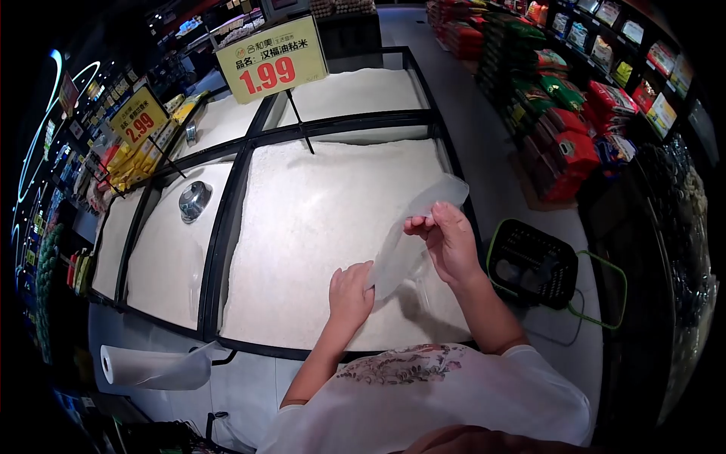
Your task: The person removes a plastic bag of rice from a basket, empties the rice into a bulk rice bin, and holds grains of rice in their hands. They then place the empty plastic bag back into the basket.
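A thin, see-through plastic bag [401, 240] stretches between my two hands above a bin of white rice [302, 219]. Near its top end, my right hand [450, 238] pinches the film between thumb and fingers. My left hand [352, 289] grips the lower left edge of the bag, its fingertips partly hidden behind the film. In the neighbouring compartment a shiny metal bowl [195, 201] rests on the rice.
Black dividers [227, 242] separate the rice bins. A price sign [272, 60] stands on a thin post. At lower left is a plastic bag roll [155, 367]. A black shopping basket [533, 263] sits on the floor at right, near stacked red rice bags [563, 155].
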The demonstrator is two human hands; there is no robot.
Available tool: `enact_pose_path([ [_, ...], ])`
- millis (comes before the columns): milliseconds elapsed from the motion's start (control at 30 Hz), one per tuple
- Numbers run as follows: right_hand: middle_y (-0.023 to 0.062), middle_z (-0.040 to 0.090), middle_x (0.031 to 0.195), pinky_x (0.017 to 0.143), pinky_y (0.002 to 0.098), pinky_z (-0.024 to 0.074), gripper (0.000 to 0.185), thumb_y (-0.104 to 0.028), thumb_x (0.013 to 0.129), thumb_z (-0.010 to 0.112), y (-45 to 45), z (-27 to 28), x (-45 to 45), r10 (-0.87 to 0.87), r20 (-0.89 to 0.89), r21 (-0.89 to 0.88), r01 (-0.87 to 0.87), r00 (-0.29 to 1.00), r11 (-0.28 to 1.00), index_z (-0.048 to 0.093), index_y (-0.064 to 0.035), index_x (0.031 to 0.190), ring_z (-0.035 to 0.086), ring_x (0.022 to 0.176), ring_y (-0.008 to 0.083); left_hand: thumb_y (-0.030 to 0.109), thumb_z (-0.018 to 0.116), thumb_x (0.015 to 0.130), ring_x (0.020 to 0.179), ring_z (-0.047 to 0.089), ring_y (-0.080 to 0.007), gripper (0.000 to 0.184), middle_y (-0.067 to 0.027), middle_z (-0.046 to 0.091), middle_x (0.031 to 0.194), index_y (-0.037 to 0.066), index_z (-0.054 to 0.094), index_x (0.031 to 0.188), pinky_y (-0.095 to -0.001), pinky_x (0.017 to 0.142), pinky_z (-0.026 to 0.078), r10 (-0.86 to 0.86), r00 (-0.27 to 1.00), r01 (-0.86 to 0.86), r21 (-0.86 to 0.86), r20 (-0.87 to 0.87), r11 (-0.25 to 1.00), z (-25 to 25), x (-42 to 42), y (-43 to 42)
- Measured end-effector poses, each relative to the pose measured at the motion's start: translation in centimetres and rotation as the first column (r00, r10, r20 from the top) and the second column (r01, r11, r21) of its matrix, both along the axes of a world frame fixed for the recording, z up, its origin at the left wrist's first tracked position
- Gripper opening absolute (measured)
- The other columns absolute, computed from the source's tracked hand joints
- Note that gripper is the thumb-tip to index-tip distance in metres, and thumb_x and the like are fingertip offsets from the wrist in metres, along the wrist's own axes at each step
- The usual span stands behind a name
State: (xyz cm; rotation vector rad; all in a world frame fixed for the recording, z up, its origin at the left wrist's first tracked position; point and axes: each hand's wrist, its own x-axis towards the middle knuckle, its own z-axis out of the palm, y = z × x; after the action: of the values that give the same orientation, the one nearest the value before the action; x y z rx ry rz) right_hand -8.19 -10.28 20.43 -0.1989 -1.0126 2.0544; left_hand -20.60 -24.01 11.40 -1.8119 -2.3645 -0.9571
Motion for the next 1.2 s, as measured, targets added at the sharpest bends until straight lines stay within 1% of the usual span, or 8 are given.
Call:
enact_pose_path([
  [333, 0.0078, 0.054, 0.086, 0.072, 0.0268, 0.0416, 0.017, -0.020, 0.082, 0.053, 3.3, -1.7, 1.3, -0.276, 0.121, 0.115, 0.262, 0.954, 0.958, 0.048, -0.0056, 0.091, 0.051, 0.077, 0.0134, 0.004, 0.050, 0.073, 0.066, 0.055, -0.0271, 0.014, -0.0104, 0.059, 0.078, 0.005, 0.056, 0.086, -0.0356, 0.060, 0.042, 0.254, 0.930, -0.300, 0.147, 0.267, 0.943, 3.1, -4.4, -2.8],
  [400, 0.0104, 0.047, 0.108, 0.081, 0.0292, 0.0387, 0.038, -0.019, 0.073, 0.063, 2.9, -1.0, 1.0, -0.772, 0.018, 0.617, 0.601, 0.635, 0.509, 0.044, -0.0063, 0.103, 0.047, 0.093, 0.0151, 0.003, 0.052, 0.073, 0.063, 0.054, -0.0258, 0.015, -0.0106, 0.058, 0.076, 0.005, 0.057, 0.086, -0.0352, 0.059, 0.042, 0.192, 0.945, -0.256, 0.237, 0.263, 0.937, 3.6, -4.6, -2.8],
  [467, 0.0114, 0.037, 0.121, 0.091, 0.0364, 0.0318, 0.057, -0.021, 0.065, 0.069, 2.3, -0.2, 1.8, -0.805, -0.037, 0.803, 0.498, 0.592, 0.329, 0.040, -0.0083, 0.112, 0.041, 0.107, 0.0201, 0.003, 0.054, 0.072, 0.062, 0.054, -0.0261, 0.014, -0.0108, 0.059, 0.074, 0.005, 0.057, 0.086, -0.0341, 0.059, 0.042, 0.175, 0.953, -0.236, 0.243, 0.248, 0.941, 4.1, -4.3, -2.7],
  [533, 0.0120, 0.038, 0.119, 0.096, 0.0432, 0.0247, 0.061, -0.023, 0.062, 0.070, 1.2, 0.6, 1.5, -0.769, -0.116, 0.993, 0.098, 0.629, -0.070, 0.039, -0.0107, 0.114, 0.040, 0.110, 0.0250, 0.005, 0.055, 0.072, 0.061, 0.053, -0.0260, 0.012, -0.0100, 0.058, 0.072, 0.004, 0.057, 0.084, -0.0331, 0.059, 0.042, 0.081, 0.982, -0.123, 0.250, 0.173, 0.960, 4.6, -3.8, -2.3],
  [700, 0.0027, 0.057, 0.082, 0.099, 0.0485, 0.0193, 0.030, -0.015, 0.060, 0.068, 2.2, -1.9, 0.5, -0.758, 0.188, 0.939, -0.340, 0.625, -0.047, 0.059, -0.0123, 0.089, 0.051, 0.094, 0.0182, 0.001, 0.056, 0.073, 0.057, 0.051, -0.0198, 0.014, -0.0089, 0.057, 0.072, 0.003, 0.058, 0.086, -0.0290, 0.055, 0.041, -0.073, 0.997, 0.069, 0.232, 0.010, 0.970, 5.9, -4.1, -2.3],
  [900, 0.0031, 0.054, 0.071, 0.097, 0.0440, 0.0253, 0.018, -0.009, 0.064, 0.063, 1.5, 0.4, 1.1, -0.711, 0.143, 0.984, -0.176, 0.689, 0.027, 0.059, -0.0124, 0.082, 0.054, 0.079, 0.0183, 0.000, 0.058, 0.072, 0.057, 0.051, -0.0187, 0.023, -0.0089, 0.052, 0.069, 0.004, 0.056, 0.094, -0.0267, 0.050, 0.040, 0.074, 0.983, -0.137, 0.400, 0.169, 0.906, 7.6, -4.7, -3.2],
  [1133, 0.0026, 0.055, 0.074, 0.093, 0.0419, 0.0303, 0.017, -0.010, 0.067, 0.061, 1.7, 0.1, 0.8, -0.675, 0.222, 0.932, -0.358, 0.703, -0.066, 0.059, -0.0110, 0.084, 0.054, 0.078, 0.0186, 0.001, 0.052, 0.080, 0.058, 0.045, -0.0129, 0.014, -0.0050, 0.049, 0.068, 0.000, 0.056, 0.093, -0.0226, 0.056, 0.039, 0.010, 0.992, -0.061, 0.406, 0.126, 0.912, 6.8, -5.9, -4.0],
  [1200, 0.0029, 0.056, 0.076, 0.092, 0.0398, 0.0319, 0.015, -0.010, 0.068, 0.060, 0.7, 2.2, 1.3, -0.691, 0.087, 0.991, -0.131, 0.718, -0.012, 0.059, -0.0107, 0.083, 0.054, 0.079, 0.0191, 0.001, 0.051, 0.080, 0.059, 0.045, -0.0120, 0.014, -0.0032, 0.049, 0.068, -0.001, 0.056, 0.093, -0.0219, 0.059, 0.039, 0.068, 0.940, -0.232, 0.480, 0.335, 0.846, 7.4, -5.8, -4.9],
])
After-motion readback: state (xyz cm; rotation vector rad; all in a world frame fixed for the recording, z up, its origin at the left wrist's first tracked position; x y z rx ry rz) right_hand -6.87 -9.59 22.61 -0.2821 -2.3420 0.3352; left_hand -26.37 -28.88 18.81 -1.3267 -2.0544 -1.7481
